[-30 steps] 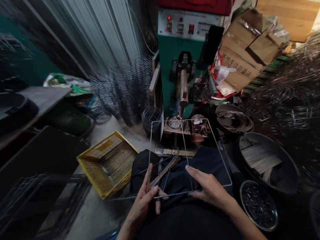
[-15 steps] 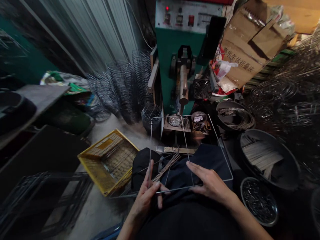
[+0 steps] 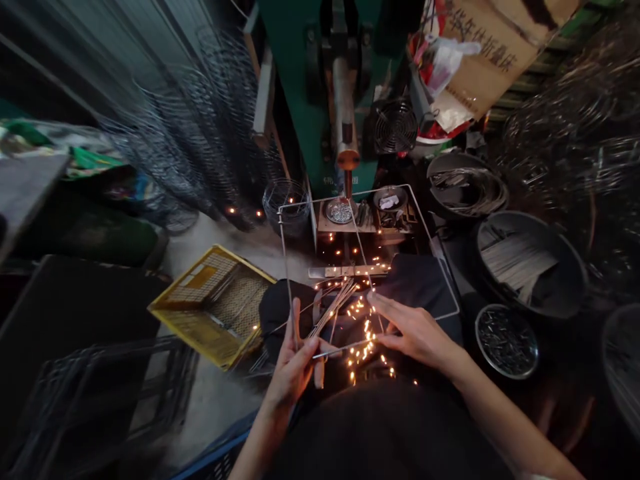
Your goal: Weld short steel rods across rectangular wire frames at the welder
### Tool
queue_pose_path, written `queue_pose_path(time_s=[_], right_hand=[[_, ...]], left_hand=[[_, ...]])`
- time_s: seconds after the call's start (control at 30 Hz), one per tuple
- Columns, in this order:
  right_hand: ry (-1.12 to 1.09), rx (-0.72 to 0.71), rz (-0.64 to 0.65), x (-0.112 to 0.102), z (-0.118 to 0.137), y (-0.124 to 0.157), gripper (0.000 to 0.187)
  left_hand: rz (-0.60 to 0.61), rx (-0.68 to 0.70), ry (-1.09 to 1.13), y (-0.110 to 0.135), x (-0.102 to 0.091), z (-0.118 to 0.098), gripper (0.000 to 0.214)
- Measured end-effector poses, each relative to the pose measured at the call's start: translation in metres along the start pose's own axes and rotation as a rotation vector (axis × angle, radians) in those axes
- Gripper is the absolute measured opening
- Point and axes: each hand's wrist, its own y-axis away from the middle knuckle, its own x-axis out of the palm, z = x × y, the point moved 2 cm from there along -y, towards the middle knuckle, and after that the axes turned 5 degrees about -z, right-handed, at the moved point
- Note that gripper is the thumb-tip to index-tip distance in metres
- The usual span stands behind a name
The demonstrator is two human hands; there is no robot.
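Note:
My left hand [image 3: 295, 363] pinches the near left corner of a rectangular metal wire frame [image 3: 425, 227]. At the near side, my right hand [image 3: 417, 333] grips the frame where a thin cross wire [image 3: 361, 247] meets it, with fingers along that wire. The frame's far side lies under the rod-like electrode [image 3: 349, 183] of a green spot welder [image 3: 295, 93]; they appear to touch. Orange sparks [image 3: 369, 330] scatter below the electrode and between my hands. A bundle of thin metal rods [image 3: 330, 313] rests over my lap, beneath the frame.
On the left stands a yellow crate [image 3: 187, 273] with rods inside. To the right are a pan [image 3: 575, 257] of straight wires and a bowl [image 3: 536, 360] of small metal pieces. Wire baskets [image 3: 230, 127] are stacked back left. A small fan [image 3: 395, 127] sits beside the welder.
Sparks have appeared below the electrode. The camera view has tilted downward and shifted, so the welder stands higher in the picture. Both hands keep their hold on the frame.

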Motion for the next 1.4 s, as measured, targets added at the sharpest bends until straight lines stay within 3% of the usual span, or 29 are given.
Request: queue_pose_path(time_s=[0.13, 0.3, 0.4, 0.47, 0.57, 0.77, 1.07, 1.4], right_hand=[[0.062, -0.122, -0.138, -0.019, -0.013, -0.045, 0.077], [-0.012, -0.126, -0.206, -0.088, -0.042, -0.152, 0.093], [-0.197, -0.019, -0.249, -0.122, -0.058, -0.224, 0.056], [-0.338, 0.054, -0.211, -0.130, -0.063, -0.264, 0.032], [-0.458, 0.060, -0.143, -0.126, -0.059, -0.301, 0.024], [-0.420, 0.022, -0.184, -0.119, -0.045, -0.314, 0.030], [-0.464, 0.023, -0.212, -0.110, -0.050, -0.319, 0.022], [-0.490, 0.002, -0.197, -0.108, -0.049, -0.324, 0.028]], left_hand=[[0.033, 0.089, -0.059, -0.054, 0.001, -0.028, 0.094], [0.104, 0.224, -0.086, -0.156, 0.005, -0.084, 0.100], [0.120, 0.274, -0.057, -0.200, 0.008, -0.111, 0.104], [0.112, 0.295, -0.044, -0.218, 0.009, -0.122, 0.102], [0.096, 0.306, -0.035, -0.232, 0.010, -0.129, 0.100], [0.060, 0.288, 0.013, -0.240, 0.004, -0.132, 0.101], [0.000, 0.193, 0.072, -0.243, -0.003, -0.132, 0.097], [-0.006, 0.200, 0.077, -0.245, -0.006, -0.135, 0.097]])
